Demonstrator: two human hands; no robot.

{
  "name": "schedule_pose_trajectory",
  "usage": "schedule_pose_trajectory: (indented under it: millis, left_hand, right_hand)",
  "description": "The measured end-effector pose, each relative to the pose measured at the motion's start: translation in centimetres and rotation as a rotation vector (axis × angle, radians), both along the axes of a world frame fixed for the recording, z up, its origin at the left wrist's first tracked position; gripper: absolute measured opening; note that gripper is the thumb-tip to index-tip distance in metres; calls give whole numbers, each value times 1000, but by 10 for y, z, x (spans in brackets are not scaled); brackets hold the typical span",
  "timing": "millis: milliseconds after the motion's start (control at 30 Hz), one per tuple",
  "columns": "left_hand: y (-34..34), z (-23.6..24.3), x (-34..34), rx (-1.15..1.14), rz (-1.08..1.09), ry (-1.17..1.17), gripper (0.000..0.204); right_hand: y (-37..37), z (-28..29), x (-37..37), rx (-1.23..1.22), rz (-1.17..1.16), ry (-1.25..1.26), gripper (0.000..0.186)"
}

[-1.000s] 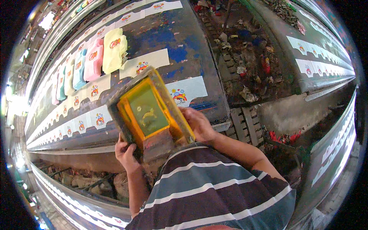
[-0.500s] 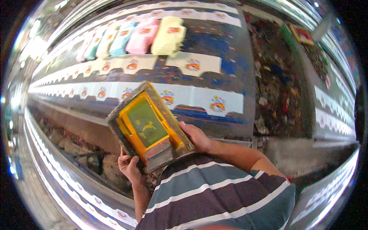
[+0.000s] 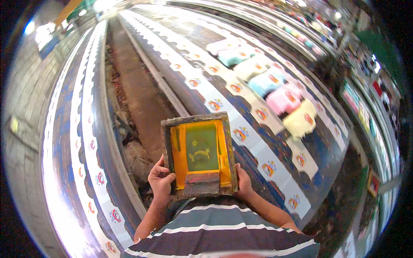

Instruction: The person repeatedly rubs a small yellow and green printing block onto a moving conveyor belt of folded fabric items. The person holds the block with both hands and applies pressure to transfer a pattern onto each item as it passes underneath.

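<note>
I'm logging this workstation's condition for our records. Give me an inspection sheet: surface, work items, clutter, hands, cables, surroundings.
Surface: long dark blue-stained table, bearing rows of white printed sheet-like pieces and pale-yellow, pink and light-blue soft-looking stacks.
Work items: worn grey-brown rectangular frame with yellow-orange inner borders and a green translucent panel; dark reddish block at its near end.
Clutter: lumpy brownish debris in the gap left of the frame; kind unclear.
Hands: left hand holds the frame's left side; right hand holds its right, fingers partly hidden.
Cables: nothing seen.
Surroundings: another long table with printed pieces at left; grey floor beyond.
</note>
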State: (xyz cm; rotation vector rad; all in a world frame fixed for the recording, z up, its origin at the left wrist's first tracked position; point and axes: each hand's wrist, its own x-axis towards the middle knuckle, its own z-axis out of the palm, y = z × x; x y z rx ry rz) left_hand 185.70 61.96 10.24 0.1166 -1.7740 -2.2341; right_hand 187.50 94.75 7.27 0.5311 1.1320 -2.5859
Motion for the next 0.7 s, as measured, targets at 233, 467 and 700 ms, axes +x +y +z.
schedule_pose_trajectory:
  millis: [233, 467, 700]
  left_hand:
    - [-70, -17, -6, 87, 283, 6, 31]
    - [-90, -23, 6, 129, 543, -1, 28]
    - [-96, 4, 23, 23, 912, 34, 26]
  right_hand:
    - [-72, 4, -84, -222, 331, -80, 61]
    - [-119, 20, -155, 446, 678, 359, 60]
    - [-215, -20, -252, -16, 933, 27, 54]
